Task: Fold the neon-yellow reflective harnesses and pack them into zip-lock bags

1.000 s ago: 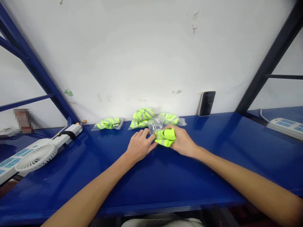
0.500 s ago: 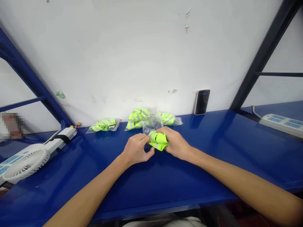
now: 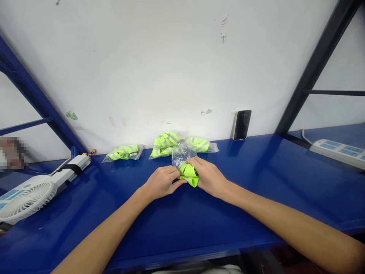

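Note:
A folded neon-yellow reflective strap [image 3: 189, 173] with a grey stripe is gripped at its right side by my right hand [image 3: 209, 176], whose fingers curl over the top. At its left edge my left hand [image 3: 163, 182] pinches, with thumb and fingertips against the strap and the bag's mouth. The clear plastic bag [image 3: 182, 153] lies just beyond, crinkled, and the strap sits partly at its near end. How far the strap is inside the bag is hard to tell, since my fingers hide part of it.
Bagged neon straps lie along the wall: one bag [image 3: 123, 153] at left, a pile [image 3: 165, 144] in the middle, another bag [image 3: 201, 144] right of it. A black-screened device [image 3: 242, 125] leans there. A white fan [image 3: 28, 201] and power strips [image 3: 339, 151] flank the blue table [image 3: 171, 232].
The strap bundle has turned and come slightly nearer to me. My left thumb has moved in against its lower left edge. The camera view has shifted a little.

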`<state>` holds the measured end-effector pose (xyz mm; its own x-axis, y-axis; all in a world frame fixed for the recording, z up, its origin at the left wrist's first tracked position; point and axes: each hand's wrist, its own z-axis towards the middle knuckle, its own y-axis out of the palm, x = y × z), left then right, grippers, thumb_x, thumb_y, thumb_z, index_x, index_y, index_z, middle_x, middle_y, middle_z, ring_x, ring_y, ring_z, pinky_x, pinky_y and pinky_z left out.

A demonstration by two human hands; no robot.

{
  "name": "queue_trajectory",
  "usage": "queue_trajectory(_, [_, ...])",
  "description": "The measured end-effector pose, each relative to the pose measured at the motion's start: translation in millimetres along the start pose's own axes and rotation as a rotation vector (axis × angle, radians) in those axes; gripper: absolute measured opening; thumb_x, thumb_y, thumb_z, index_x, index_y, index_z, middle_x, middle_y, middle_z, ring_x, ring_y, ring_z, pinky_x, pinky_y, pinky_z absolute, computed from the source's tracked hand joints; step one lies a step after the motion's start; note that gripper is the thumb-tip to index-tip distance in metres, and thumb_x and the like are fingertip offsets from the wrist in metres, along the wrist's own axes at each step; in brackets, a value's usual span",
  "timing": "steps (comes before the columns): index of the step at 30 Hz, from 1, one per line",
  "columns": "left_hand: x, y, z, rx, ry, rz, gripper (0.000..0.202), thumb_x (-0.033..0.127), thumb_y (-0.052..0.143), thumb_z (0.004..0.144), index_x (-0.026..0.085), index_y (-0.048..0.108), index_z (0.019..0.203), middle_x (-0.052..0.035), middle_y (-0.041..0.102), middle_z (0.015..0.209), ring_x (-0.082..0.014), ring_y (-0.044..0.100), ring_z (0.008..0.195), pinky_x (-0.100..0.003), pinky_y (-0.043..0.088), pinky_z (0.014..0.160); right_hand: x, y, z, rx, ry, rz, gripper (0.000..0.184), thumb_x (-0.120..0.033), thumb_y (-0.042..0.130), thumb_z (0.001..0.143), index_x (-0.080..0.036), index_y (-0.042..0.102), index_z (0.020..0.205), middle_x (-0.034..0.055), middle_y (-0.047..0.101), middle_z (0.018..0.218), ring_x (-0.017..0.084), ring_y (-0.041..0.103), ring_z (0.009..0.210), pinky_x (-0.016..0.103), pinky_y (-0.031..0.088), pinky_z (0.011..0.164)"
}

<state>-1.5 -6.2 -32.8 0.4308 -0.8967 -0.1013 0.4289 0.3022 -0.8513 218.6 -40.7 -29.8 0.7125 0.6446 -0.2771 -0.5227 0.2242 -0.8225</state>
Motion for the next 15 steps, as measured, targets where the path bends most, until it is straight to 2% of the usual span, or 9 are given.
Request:
queue_trajectory(4, [-1.2, 3.3, -1.5, 0.063, 0.045, 0.097, 0.030, 0.034, 0.050, 0.098, 0.017, 0.056, 0.074, -0.0015, 0.059, 0.067, -0.0129, 0.055, 0.062, -0.026, 0.039, 0.059, 3.3, 3.0, -0.7, 0.028, -0.014, 0.027, 0.048, -0.010, 0.059, 0.084, -0.023, 0.046, 0.128, 0.0104, 0.061, 0.117, 0.027, 0.062, 0.104, 0.038, 0.051, 0.083])
queue_trajectory(6, [-2.0, 4.1, -2.3, 0.119, 0.067, 0.152, 0.030, 0.032, 0.051, 0.097, 0.018, 0.055, 0.071, -0.0006, 0.057, 0.064, -0.0121, 0.053, 0.059, -0.026, 0.037, 0.057, 5.9, 4.0, -0.3, 0.042, -0.018, 0.080, 0.053, -0.005, 0.058, 0.080, -0.024, 0.046, 0.129, 0.0092, 0.062, 0.117, 0.025, 0.062, 0.102, 0.037, 0.050, 0.084])
queue_trajectory(10, [-1.9, 3.1, -1.1, 0.215, 0.119, 0.185, 0.032, 0.026, 0.056, 0.092, 0.019, 0.048, 0.062, 0.0015, 0.052, 0.057, -0.0109, 0.047, 0.052, -0.028, 0.034, 0.054, 3.5, 2.9, 1.3, 0.041, 0.023, 0.147, 0.045, -0.006, 0.060, 0.077, -0.024, 0.051, 0.118, 0.0053, 0.063, 0.108, 0.021, 0.063, 0.091, 0.032, 0.048, 0.079])
queue_trajectory(15, [1.9, 1.9, 3.4, 0.225, 0.174, 0.183, 0.029, 0.022, 0.056, 0.090, 0.019, 0.048, 0.062, 0.0020, 0.051, 0.058, -0.0112, 0.046, 0.054, -0.028, 0.035, 0.054, -5.8, 0.0, 1.6, 0.027, 0.093, 0.073, 0.039, -0.010, 0.061, 0.078, -0.023, 0.053, 0.114, 0.0042, 0.062, 0.104, 0.020, 0.060, 0.086, 0.028, 0.042, 0.070])
